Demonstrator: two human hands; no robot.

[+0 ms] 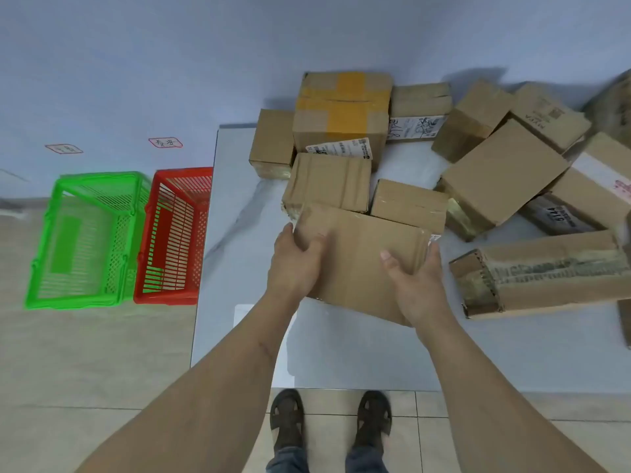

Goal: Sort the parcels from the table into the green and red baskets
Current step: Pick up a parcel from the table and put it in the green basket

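Note:
A flat brown cardboard parcel (358, 254) lies tilted near the front middle of the table (341, 353). My left hand (293, 264) grips its left edge, thumb on top. My right hand (416, 285) grips its right front corner, thumb on the top face. Several other cardboard parcels crowd the table behind and to the right, among them a box with yellow tape (343, 110). The green basket (85, 240) and the red basket (174, 233) stand side by side on the floor left of the table, both with nothing in them.
A long battered parcel (546, 278) lies to the right of my right hand. Two small paper labels (165, 142) are stuck on the wall above the baskets. My feet (327, 421) stand on the tiled floor at the table's front edge.

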